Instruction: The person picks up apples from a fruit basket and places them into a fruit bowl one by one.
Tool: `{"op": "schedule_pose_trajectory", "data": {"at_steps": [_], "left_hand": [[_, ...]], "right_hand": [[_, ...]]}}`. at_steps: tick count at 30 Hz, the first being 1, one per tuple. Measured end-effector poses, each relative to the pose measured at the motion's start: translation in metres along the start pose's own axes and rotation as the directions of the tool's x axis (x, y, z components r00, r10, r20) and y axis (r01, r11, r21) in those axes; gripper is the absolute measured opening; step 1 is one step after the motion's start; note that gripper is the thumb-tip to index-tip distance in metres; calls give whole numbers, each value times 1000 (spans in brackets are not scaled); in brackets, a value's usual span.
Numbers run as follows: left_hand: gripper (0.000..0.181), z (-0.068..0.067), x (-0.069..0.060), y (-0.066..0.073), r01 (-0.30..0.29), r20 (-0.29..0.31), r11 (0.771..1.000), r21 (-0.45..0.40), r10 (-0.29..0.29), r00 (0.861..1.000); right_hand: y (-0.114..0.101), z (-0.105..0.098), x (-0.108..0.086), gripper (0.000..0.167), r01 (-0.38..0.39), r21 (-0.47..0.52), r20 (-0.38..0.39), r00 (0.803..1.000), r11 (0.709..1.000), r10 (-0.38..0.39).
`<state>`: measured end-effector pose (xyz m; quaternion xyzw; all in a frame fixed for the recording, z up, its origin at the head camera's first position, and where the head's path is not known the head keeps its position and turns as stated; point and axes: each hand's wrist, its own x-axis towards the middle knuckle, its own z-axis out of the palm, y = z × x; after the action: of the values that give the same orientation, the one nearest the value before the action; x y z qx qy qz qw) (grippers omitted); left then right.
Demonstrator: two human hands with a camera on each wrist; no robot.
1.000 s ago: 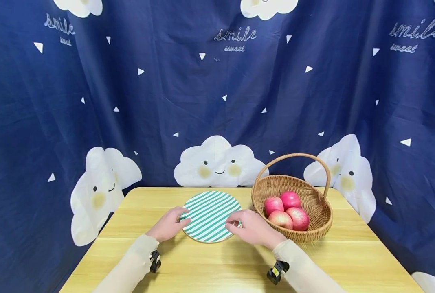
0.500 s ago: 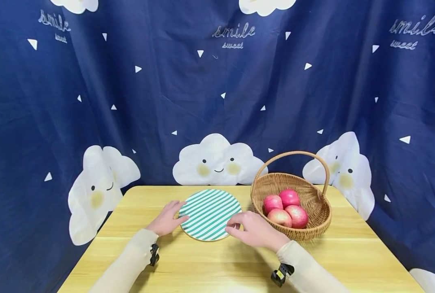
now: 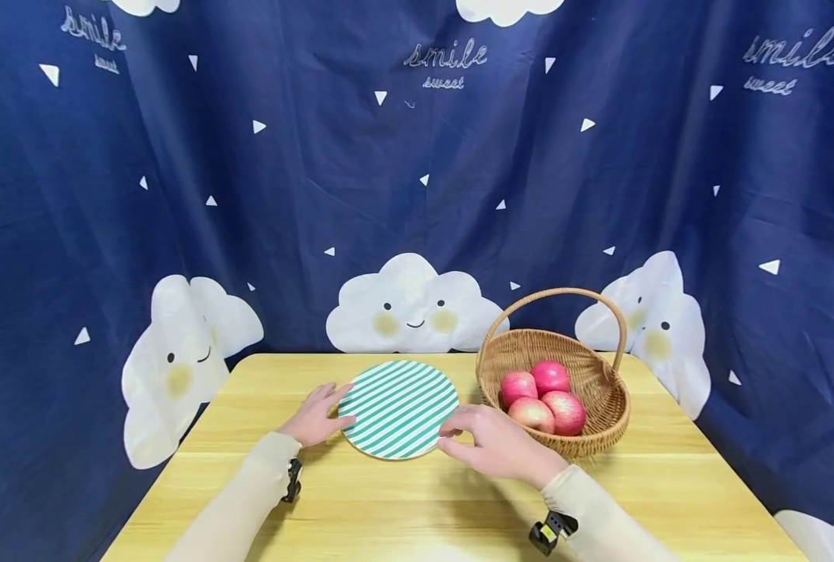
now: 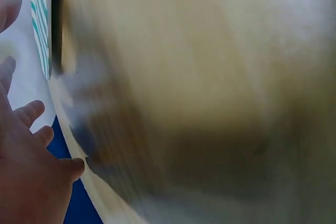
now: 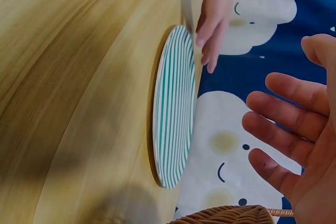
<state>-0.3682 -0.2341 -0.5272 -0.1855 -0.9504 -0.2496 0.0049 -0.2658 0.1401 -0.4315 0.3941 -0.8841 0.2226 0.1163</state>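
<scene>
A round board or mat (image 3: pixel 399 410) with green and white diagonal stripes lies flat on the wooden table. At its left edge is my left hand (image 3: pixel 315 417), fingers spread and holding nothing; whether they touch the rim I cannot tell. The left wrist view shows those spread fingers near the striped piece (image 4: pixel 41 30). By the right edge hovers my right hand (image 3: pixel 501 445), loosely bent in the head view. Seen from the right wrist, its fingers (image 5: pixel 281 108) are apart and nothing lies between them; the striped disc (image 5: pixel 173 108) sits a little way off.
A wicker basket (image 3: pixel 603 390) with a tall arched handle stands at the back right, close behind my right hand. Several red apples (image 3: pixel 564 414) lie in it. The wooden table (image 3: pixel 361 515) reaches back to a dark blue cloud-print curtain (image 3: pixel 283 203).
My left fingers have straightened and drawn slightly left off the striped piece. My right hand has shifted a little right, away from it. The head view has tilted and shifted slightly.
</scene>
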Motion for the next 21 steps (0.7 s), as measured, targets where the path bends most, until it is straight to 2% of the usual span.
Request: {"op": "schedule_pose_trajectory", "data": {"at_steps": [4, 7, 12, 15, 21], "left_hand": [[78, 1, 1, -4, 8, 10, 999, 44, -9, 1000], [78, 0, 1, -2, 28, 30, 998, 56, -29, 999], [79, -5, 0, 2, 62, 64, 997, 36, -64, 996], [80, -8, 1, 6, 81, 84, 996, 33, -83, 993], [81, -9, -2, 9, 69, 101, 997, 42, -73, 992]], "right_hand": [[0, -1, -2, 22, -4, -2, 9, 1000, 1000, 4], [-1, -2, -2, 24, 6, -10, 8, 1000, 1000, -5], [-2, -5, -2, 28, 9, -18, 7, 1000, 1000, -9], [-3, -6, -2, 25, 3, -10, 13, 1000, 1000, -2], [-6, -7, -6, 15, 18, 7, 22, 1000, 1000, -18]]}}
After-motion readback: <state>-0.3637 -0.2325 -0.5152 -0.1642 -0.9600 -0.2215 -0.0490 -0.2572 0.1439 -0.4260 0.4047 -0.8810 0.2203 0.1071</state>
